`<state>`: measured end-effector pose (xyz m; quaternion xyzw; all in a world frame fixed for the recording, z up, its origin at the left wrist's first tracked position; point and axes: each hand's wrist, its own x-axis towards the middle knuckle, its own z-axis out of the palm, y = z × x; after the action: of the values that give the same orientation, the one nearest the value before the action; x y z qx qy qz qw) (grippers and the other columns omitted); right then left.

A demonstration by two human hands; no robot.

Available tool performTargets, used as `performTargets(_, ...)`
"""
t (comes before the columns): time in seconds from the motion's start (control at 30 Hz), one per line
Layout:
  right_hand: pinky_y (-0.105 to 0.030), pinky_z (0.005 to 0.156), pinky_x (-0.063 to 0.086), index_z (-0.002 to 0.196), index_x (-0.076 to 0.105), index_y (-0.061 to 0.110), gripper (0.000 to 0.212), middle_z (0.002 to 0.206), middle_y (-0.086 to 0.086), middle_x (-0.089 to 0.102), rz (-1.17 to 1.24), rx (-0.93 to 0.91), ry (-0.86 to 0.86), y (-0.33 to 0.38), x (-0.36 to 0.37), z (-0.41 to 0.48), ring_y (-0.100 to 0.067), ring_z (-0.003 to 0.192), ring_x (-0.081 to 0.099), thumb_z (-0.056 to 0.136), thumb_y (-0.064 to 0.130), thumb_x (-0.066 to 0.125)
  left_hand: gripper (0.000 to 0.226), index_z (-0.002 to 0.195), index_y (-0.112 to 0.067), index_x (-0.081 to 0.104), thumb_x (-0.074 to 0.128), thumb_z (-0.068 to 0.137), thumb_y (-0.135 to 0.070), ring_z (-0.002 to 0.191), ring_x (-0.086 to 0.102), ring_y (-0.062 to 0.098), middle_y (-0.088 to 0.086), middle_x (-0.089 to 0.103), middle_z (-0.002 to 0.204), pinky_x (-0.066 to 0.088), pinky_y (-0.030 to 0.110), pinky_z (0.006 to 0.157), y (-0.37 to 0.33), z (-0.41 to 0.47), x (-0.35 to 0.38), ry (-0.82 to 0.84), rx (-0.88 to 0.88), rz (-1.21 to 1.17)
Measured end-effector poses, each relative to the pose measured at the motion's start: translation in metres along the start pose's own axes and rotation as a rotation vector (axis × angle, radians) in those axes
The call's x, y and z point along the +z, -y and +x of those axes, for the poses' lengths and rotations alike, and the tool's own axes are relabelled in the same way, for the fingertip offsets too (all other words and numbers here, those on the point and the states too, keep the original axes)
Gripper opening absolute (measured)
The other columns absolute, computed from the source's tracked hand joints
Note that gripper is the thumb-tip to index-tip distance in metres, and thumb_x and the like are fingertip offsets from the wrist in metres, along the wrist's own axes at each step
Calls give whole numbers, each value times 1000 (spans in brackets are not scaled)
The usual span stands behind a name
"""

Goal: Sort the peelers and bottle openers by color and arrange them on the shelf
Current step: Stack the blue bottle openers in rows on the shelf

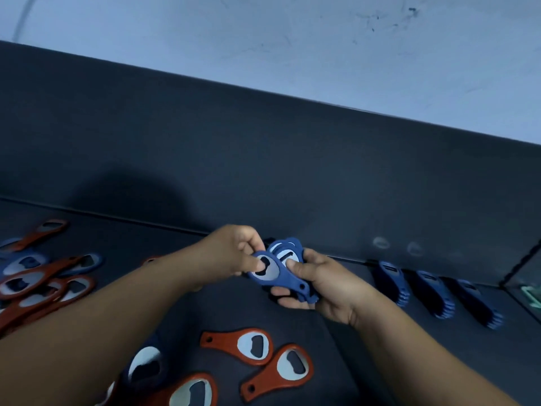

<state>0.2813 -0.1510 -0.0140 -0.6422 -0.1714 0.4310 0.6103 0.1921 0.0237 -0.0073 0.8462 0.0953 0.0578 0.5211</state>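
Note:
Both hands meet over the middle of the dark shelf (380, 361). My right hand (325, 285) grips a stack of blue bottle openers (288, 247) from below. My left hand (234, 253) pinches the head of the top blue opener (281, 278) of that stack, thumb on its metal ring. Red openers (246, 345) lie loose in front of me, with another red one (281, 370) beside them. A mixed heap of red and blue openers (41, 279) sits at the left. Three rows of blue openers (392, 284) stand on edge at the right.
The shelf's dark back panel (263, 159) rises behind the hands, with a pale wall (292, 39) above it. A vertical divider (521, 265) closes the shelf at the right, and a green object (531, 294) shows past it. One blue opener (145, 367) lies under my left forearm.

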Motion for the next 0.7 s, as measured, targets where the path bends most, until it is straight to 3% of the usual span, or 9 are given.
performTargets(0.07, -32, 60, 59, 117, 56, 16, 27, 94, -10, 72, 48, 33, 74, 3, -2, -4, -21, 73, 69, 95, 31, 54, 14, 80, -14, 59, 70, 80, -4, 47, 45, 5, -4, 54, 57, 38, 16, 50, -4, 7, 10, -48, -17, 54)
performTargets(0.13, -26, 54, 55, 119, 55, 18, 34, 96, -7, 68, -50, 13, 140, 4, -5, -5, -16, 70, 66, 89, 29, 65, 15, 81, -14, 58, 71, 80, -6, 52, 48, 6, -5, 55, 61, 41, 18, 54, -4, 11, 20, -102, -21, 61)
performTargets(0.23, -22, 53, 46, 122, 50, 22, 42, 89, -1, 60, -380, -94, 102, -1, -11, -2, -10, 68, 57, 86, 6, 66, 40, 110, -21, 54, 75, 77, -11, 88, 56, 10, -5, 55, 103, 47, 24, 77, -2, 15, 28, -162, -36, 8)
performTargets(0.3, -21, 60, 48, 125, 47, 24, 49, 92, 1, 61, -501, -187, 18, -5, -14, -1, -8, 75, 59, 85, 2, 64, 72, 135, -26, 38, 75, 75, -11, 115, 50, 11, -7, 45, 129, 43, 27, 96, 2, 17, 31, -33, -73, -105)
performTargets(0.33, -19, 68, 50, 127, 45, 23, 52, 99, 2, 62, -528, -236, -11, -7, -16, 0, -7, 83, 61, 85, 1, 65, 80, 138, -27, 35, 75, 70, -12, 119, 50, 11, -7, 46, 133, 42, 31, 102, 4, 17, 35, 51, -75, -149)
performTargets(0.4, -16, 85, 50, 127, 44, 22, 54, 112, 3, 62, -602, -310, -48, -13, -21, 1, -5, 102, 61, 83, 0, 66, 74, 132, -27, 44, 70, 63, -17, 113, 59, 11, -2, 61, 123, 44, 38, 104, 10, 18, 45, 118, -21, -186)
performTargets(0.47, -22, 92, 50, 120, 47, 26, 47, 113, 4, 61, -728, -329, -81, -22, -26, 3, -5, 105, 60, 83, 7, 68, 49, 116, -30, 53, 69, 70, -21, 102, 63, 10, -3, 66, 107, 49, 37, 97, 17, 19, 58, 60, 32, -92)
performTargets(0.57, -27, 87, 53, 105, 52, 27, 35, 106, 0, 60, -847, -347, -173, -33, -32, 5, -7, 97, 61, 78, 17, 73, 19, 93, -31, 51, 66, 82, -34, 89, 55, 11, -5, 51, 93, 45, 28, 79, 26, 17, 68, -81, 64, 306)
performTargets(0.7, -13, 78, 46, 102, 54, 25, 38, 104, 5, 59, -764, -413, -254, -36, -41, 2, -3, 92, 59, 74, 17, 79, 21, 84, -35, 47, 62, 76, -47, 93, 52, 12, -7, 52, 93, 43, 30, 80, 33, 17, 69, -92, 83, 306)
